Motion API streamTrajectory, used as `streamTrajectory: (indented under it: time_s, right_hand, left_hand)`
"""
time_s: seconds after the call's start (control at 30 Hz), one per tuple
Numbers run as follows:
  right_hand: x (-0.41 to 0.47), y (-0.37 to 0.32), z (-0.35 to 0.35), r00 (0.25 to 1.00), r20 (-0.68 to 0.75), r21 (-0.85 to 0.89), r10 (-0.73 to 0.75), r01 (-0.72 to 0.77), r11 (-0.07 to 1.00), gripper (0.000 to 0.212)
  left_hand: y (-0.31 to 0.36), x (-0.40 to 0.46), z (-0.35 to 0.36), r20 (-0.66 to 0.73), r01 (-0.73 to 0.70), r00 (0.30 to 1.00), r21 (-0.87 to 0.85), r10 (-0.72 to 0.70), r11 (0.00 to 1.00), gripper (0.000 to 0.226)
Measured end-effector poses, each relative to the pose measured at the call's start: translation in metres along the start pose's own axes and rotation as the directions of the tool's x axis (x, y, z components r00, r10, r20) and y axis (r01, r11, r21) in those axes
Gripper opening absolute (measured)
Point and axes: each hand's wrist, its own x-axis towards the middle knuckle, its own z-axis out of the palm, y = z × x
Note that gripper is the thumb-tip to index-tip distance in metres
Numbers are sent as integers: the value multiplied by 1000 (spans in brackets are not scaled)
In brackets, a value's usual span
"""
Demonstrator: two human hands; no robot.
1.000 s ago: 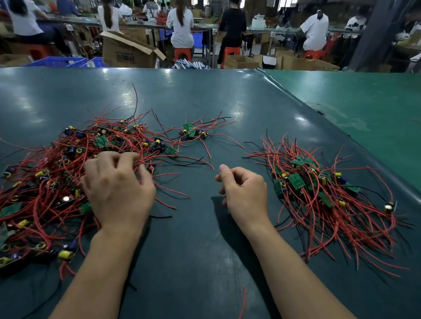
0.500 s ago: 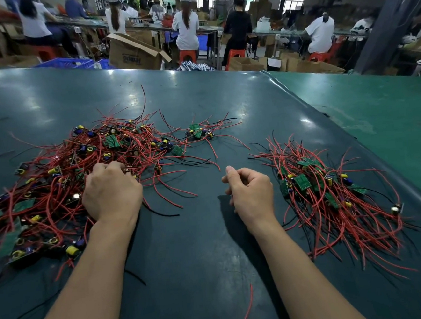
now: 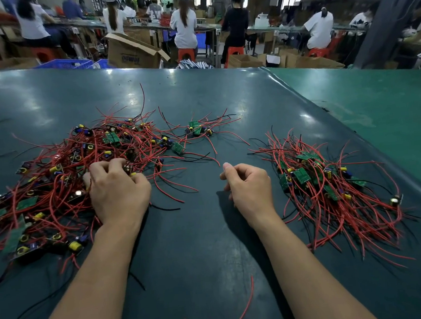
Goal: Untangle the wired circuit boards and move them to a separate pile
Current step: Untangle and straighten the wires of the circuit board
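Observation:
A large tangled pile of green circuit boards with red and black wires [image 3: 55,181] covers the left of the dark green table [image 3: 201,248]. My left hand [image 3: 117,191] sits at the pile's right edge, fingers curled down into the wires, gripping a wired board that its knuckles mostly hide. A smaller, separate pile of wired boards [image 3: 332,190] lies on the right. Between the piles, my right hand [image 3: 249,186] rests on the table, loosely curled with the thumb against the forefinger, holding nothing I can see. One board cluster [image 3: 197,130] lies apart, farther back.
A loose red wire [image 3: 244,312] curves on the table near me, between my forearms. A lighter green table [image 3: 382,110] adjoins on the right. Beyond the far edge are a cardboard box [image 3: 130,53], blue crates and several seated people at benches.
My left hand's fingers have curled deeper into the tangle, and nearby wires have shifted slightly. My right hand has stayed in place.

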Motion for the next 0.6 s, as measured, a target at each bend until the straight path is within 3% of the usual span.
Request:
streamTrajectory:
  time_s: [0.13, 0.3, 0.5, 0.6]
  right_hand:
    - [-2, -1, -1, 1000, 8, 4, 3, -3, 1000, 33]
    - [-2, -2, -2, 1000, 10, 14, 19, -20, 1000, 33]
    - [-2, -3, -1, 1000, 17, -3, 13, -13, 1000, 33]
    - [-3, -5, -2, 1000, 21, -15, 16, -15, 1000, 33]
  left_hand:
    - [-4, 0, -3, 4, -1, 1000, 68, 1, 998, 36]
    - [-6, 2, -3, -45, -26, 999, 36, 27, 999, 27]
    - [-2, 0, -4, -152, -99, 985, -123, 79, 987, 22]
    - [3, 0, -8, -289, -218, 944, -194, 156, 957, 21]
